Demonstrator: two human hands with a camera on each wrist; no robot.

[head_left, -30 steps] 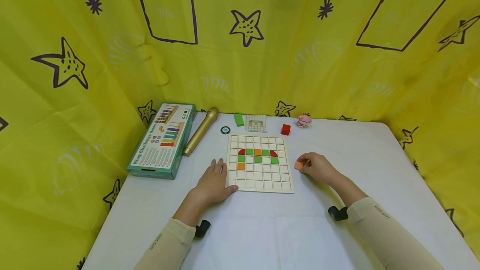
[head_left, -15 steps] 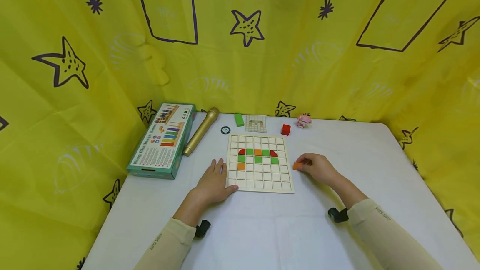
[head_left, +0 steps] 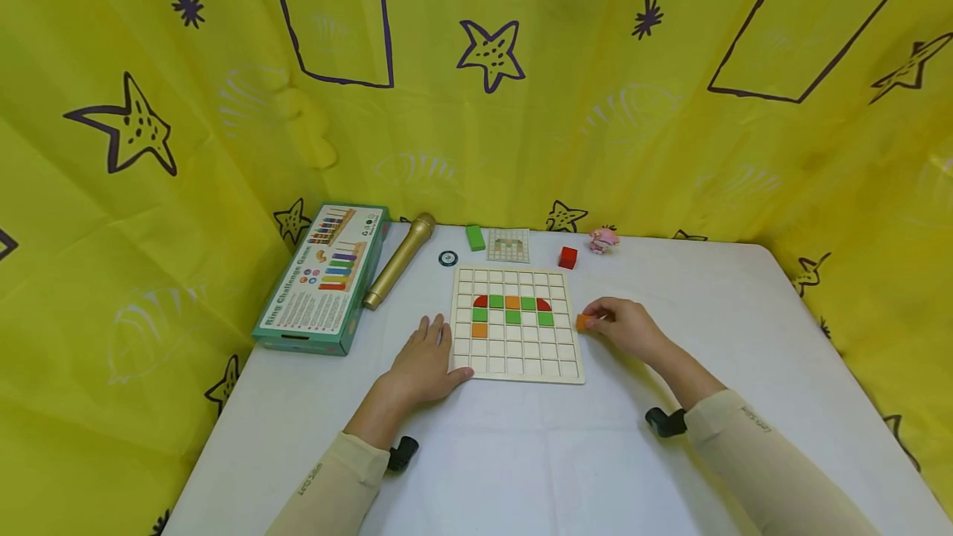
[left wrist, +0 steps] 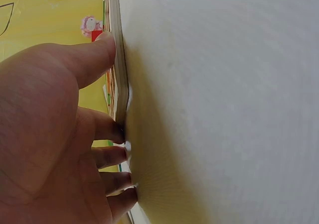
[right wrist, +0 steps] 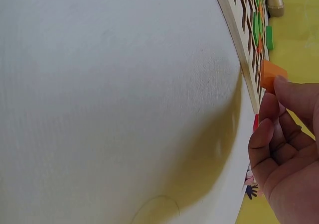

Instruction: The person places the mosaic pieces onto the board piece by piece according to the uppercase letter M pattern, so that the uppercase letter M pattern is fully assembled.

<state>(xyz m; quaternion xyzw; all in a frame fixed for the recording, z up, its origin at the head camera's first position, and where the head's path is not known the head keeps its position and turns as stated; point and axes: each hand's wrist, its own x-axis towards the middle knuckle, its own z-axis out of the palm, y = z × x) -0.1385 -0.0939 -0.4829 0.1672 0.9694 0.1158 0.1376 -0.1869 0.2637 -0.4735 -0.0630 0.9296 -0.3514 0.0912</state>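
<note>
Between the thumb and fingertips of my right hand (head_left: pixel 631 329) is a small orange block (head_left: pixel 581 323), held at the right edge of a wooden grid board (head_left: pixel 521 366). The right wrist view shows the block (right wrist: pixel 271 70) pinched, with the other fingers curled below it. My left hand (head_left: pixel 421 364) lies with fingers extended along the board's left side, its thumb resting on the front left corner. Red, green and orange pieces sit in the board's upper rows, among them an orange square (head_left: pixel 480 330) at the left and a green square (head_left: pixel 546 318) at the right.
Behind the board are a pattern card (head_left: pixel 509 246), a green block (head_left: pixel 475 238), a red block (head_left: pixel 568 258), a round black-and-white disc (head_left: pixel 447 258) and a pink figurine (head_left: pixel 604 240). To the left lie a gold microphone (head_left: pixel 400 261) and a game box (head_left: pixel 322 279).
My right hand has moved left with the orange block, from beside the board to its right edge. The left hand has stayed in place.
</note>
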